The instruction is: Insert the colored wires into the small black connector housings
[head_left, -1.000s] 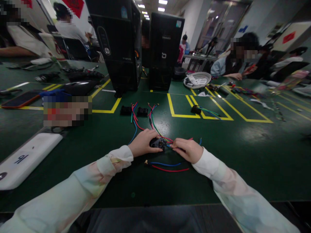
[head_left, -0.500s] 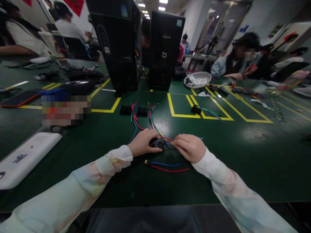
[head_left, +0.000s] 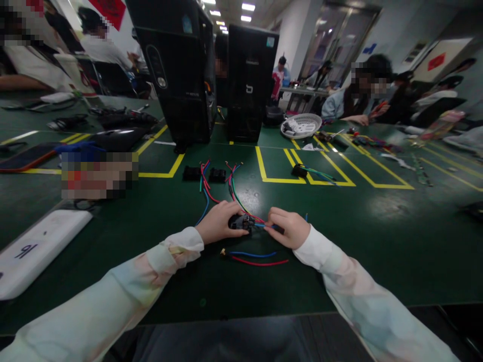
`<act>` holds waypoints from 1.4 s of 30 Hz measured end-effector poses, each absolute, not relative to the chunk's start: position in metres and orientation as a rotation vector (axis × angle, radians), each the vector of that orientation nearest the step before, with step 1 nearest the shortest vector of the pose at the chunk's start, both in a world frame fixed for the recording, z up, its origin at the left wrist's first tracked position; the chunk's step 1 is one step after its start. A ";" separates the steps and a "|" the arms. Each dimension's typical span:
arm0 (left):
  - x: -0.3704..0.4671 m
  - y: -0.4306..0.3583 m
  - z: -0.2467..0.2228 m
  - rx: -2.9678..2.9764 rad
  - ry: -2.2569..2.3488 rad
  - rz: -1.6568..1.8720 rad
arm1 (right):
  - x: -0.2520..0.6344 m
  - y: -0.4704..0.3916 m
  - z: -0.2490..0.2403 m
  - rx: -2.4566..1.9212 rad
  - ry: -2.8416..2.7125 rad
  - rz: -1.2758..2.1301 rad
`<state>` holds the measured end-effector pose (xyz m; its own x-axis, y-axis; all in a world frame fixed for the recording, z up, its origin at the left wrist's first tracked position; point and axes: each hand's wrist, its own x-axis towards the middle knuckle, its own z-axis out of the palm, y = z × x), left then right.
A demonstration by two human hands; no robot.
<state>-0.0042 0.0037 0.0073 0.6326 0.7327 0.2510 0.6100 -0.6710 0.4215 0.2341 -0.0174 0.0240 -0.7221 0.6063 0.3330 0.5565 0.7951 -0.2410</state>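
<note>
My left hand point(head_left: 222, 221) is closed round a small black connector housing point(head_left: 238, 222), thumb below and fingers above. From its right side a blue wire point(head_left: 259, 225) runs into the pinched fingers of my right hand point(head_left: 289, 227). A blue tip pokes out beyond that hand. Just in front lie a loose blue wire point(head_left: 252, 255) and a red wire point(head_left: 260, 263), with a small brass-coloured terminal point(head_left: 223, 252) at their left end. Behind my hands, two black housings point(head_left: 192, 173) rest beside red, blue and green wires point(head_left: 232, 183).
Two black computer towers point(head_left: 245, 90) stand at the back. A white basket point(head_left: 302, 125) is right of them, with a wired black connector point(head_left: 300, 171) nearer me. A white power strip-like case point(head_left: 41, 251) lies at left. Across the table a person point(head_left: 335, 108) works.
The view has shifted slightly. My right hand has changed its grip a little at the wires, with its fingers more bent. My left hand still holds the housing.
</note>
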 end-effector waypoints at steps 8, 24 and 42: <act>-0.004 0.005 0.007 2.570 1.070 0.580 | 0.235 -0.017 0.024 -0.940 -2.590 0.091; -0.004 0.002 0.007 2.553 1.128 0.596 | 0.252 -0.018 0.047 -1.151 -2.661 0.173; -0.002 -0.001 0.011 2.643 1.081 0.553 | 0.217 -0.035 0.026 -1.148 -2.599 0.316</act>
<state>-0.0020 -0.0010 0.0107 0.6565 0.7100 0.2548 0.6223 -0.7006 0.3492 0.2169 -0.0354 0.0261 -0.6443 0.7464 0.1668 0.6847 0.6601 -0.3091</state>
